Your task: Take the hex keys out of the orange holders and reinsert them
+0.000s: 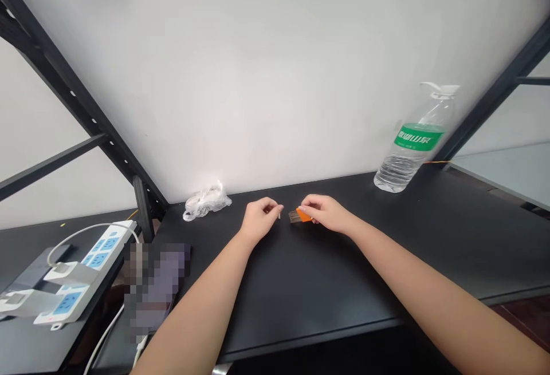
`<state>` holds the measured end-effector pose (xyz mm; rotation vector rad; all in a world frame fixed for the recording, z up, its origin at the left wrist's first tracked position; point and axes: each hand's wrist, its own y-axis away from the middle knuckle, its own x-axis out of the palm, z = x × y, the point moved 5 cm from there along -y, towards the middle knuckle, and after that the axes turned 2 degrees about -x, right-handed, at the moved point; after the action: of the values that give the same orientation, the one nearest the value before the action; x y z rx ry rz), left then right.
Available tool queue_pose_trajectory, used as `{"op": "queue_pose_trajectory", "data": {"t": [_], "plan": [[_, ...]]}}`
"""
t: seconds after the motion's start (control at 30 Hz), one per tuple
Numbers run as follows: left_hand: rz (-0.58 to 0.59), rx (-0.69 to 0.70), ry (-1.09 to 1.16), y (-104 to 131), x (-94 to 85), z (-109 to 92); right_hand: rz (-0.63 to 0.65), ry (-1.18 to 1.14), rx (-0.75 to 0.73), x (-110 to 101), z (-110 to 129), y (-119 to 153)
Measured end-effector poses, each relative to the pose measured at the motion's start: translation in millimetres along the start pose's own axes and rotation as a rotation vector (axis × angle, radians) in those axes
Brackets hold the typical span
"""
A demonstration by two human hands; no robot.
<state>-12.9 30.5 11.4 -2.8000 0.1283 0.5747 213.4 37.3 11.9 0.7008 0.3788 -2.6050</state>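
My right hand [327, 212] is closed in a pinch on a small orange holder [305, 215]. From the holder's left end a row of thin, needle-like strands [294, 217] points toward my left hand. My left hand [259, 218], just left of the strands and apart from them, has thumb and forefinger pinched together. A tiny whitish piece [279, 215] shows below those fingertips, too small to name. Both hands are over the black tabletop [301, 289], near its back.
A crumpled clear plastic bag [207, 201] lies at the back left. A large water bottle [415, 140] with a green label stands at the back right. White power strip [92, 272] with plugged-in chargers and cables is at the left, by the black metal frame [92, 117].
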Motion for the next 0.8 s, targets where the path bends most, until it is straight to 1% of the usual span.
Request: {"op": "queue_pose_trajectory", "data": {"t": [0.07, 0.1, 0.13, 0.2, 0.3, 0.37, 0.4, 0.47, 0.53, 0.57, 0.63, 0.7, 0.73, 0.8], "plan": [[-0.151, 0.053, -0.115, -2.6, -14.8, 0.1, -0.108, 0.197, -0.092, -16.3, -2.1, 0.4], [-0.192, 0.081, -0.184, -3.7, -19.6, 0.5, -0.144, 0.291, -0.132, -23.2, -4.7, 1.0], [-0.2, 0.104, -0.255, -4.9, -22.0, 1.5, -0.146, 0.37, -0.155, -28.1, -9.3, 1.3], [-0.136, 0.136, -0.373, -6.8, -20.2, 5.6, -0.108, 0.503, -0.151, -35.0, -23.4, 1.1], [0.004, 0.141, -0.468, -6.8, -11.0, 13.4, -0.086, 0.695, -0.024, -45.3, -49.3, -0.3], [0.057, 0.109, -0.504, -6.0, -6.5, 17.2, -0.126, 0.801, 0.065, -52.8, -60.0, -1.1], [0.069, 0.09, -0.519, -5.5, -5.2, 18.1, -0.165, 0.844, 0.09, -55.8, -61.3, -1.2], [0.072, 0.061, -0.53, -4.8, -3.6, 17.7, -0.253, 0.888, 0.079, -56.1, -54.9, -1.3], [0.06, 0.043, -0.494, -4.2, -2.3, 15.6, -0.297, 0.837, -0.003, -44.6, -39.8, -1.5], [0.057, 0.033, -0.463, -3.9, -1.3, 14.7, -0.279, 0.769, -0.065, -33.6, -30.4, -2.0], [0.061, 0.007, -0.417, -3.3, 1.5, 13.8, -0.2, 0.58, -0.175, -6.2, -11.7, -3.0], [0.076, -0.013, -0.444, -2.8, 5.1, 14.0, -0.081, 0.439, -0.24, 22.9, 3.7, -4.6], [0.085, -0.02, -0.485, -2.6, 6.7, 14.3, -0.047, 0.418, -0.253, 34.5, 9.3, -5.6], [0.105, -0.038, -0.578, -2.7, 9.5, 15.5, -0.01, 0.436, -0.279, 50.6, 16.4, -7.8]]}}
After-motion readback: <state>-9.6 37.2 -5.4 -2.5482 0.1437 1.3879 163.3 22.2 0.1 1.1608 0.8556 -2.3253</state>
